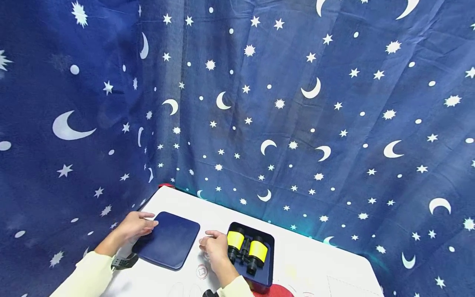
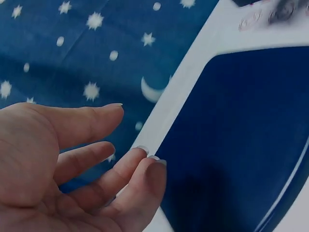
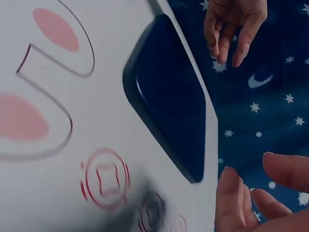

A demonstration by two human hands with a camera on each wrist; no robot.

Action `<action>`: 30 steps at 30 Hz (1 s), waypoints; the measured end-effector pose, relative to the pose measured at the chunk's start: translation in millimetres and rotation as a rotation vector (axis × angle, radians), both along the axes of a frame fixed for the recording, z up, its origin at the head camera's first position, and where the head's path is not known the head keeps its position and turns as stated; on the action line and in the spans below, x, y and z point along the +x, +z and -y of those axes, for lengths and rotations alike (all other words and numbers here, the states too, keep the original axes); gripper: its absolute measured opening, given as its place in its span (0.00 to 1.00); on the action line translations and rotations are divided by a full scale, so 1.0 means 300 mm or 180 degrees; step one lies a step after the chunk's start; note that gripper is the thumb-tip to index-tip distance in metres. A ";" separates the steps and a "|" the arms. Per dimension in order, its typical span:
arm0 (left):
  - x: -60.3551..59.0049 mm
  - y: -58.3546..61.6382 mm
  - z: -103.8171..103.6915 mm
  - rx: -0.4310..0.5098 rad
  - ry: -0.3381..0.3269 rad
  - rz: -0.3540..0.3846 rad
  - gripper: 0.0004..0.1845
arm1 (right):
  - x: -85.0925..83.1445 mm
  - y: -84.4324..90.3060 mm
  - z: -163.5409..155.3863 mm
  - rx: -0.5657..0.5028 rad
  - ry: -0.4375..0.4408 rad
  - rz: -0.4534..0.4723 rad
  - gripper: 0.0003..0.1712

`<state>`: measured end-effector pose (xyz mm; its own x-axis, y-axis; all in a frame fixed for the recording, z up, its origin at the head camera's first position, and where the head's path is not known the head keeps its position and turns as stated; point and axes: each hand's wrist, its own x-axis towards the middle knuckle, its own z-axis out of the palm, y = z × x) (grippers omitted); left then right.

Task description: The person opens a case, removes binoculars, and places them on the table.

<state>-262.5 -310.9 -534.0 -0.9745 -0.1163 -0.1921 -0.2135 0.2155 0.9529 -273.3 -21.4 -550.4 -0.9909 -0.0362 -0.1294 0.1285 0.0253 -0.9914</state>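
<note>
A flat dark blue lid (image 1: 170, 239) with rounded corners lies on the white table. My left hand (image 1: 134, 227) hovers at its left edge, fingers loosely bent and nothing held; in the left wrist view the fingertips (image 2: 153, 166) overlap the lid's border. To the lid's right is a dark blue box (image 1: 272, 258) without a cover, and black binoculars with yellow barrels (image 1: 257, 251) lie inside it. Between lid and box, against the box's left side in the head view, my right hand (image 1: 217, 249) has relaxed fingers and a gap between thumb and fingers.
The white tabletop (image 1: 311, 264) carries printed red and pink drawings. Behind and to the left hangs a blue curtain (image 1: 237, 136) with white moons and stars, close along the table's edges. Something red (image 1: 166, 185) shows at the far left corner.
</note>
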 end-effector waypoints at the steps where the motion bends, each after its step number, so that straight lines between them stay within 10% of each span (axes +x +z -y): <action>1: -0.001 0.007 -0.017 0.0025 -0.0065 -0.0008 0.34 | -0.002 0.010 -0.014 -0.0005 0.0003 -0.0020 0.22; 16: -0.002 -0.005 -0.354 0.0303 -0.0655 -0.0021 0.34 | -0.044 0.101 -0.350 0.0446 -0.0093 -0.0217 0.28; 30: 0.019 -0.038 -0.689 0.0133 -0.0649 0.0136 0.35 | -0.048 0.100 -0.566 0.1869 0.0183 -0.0579 0.38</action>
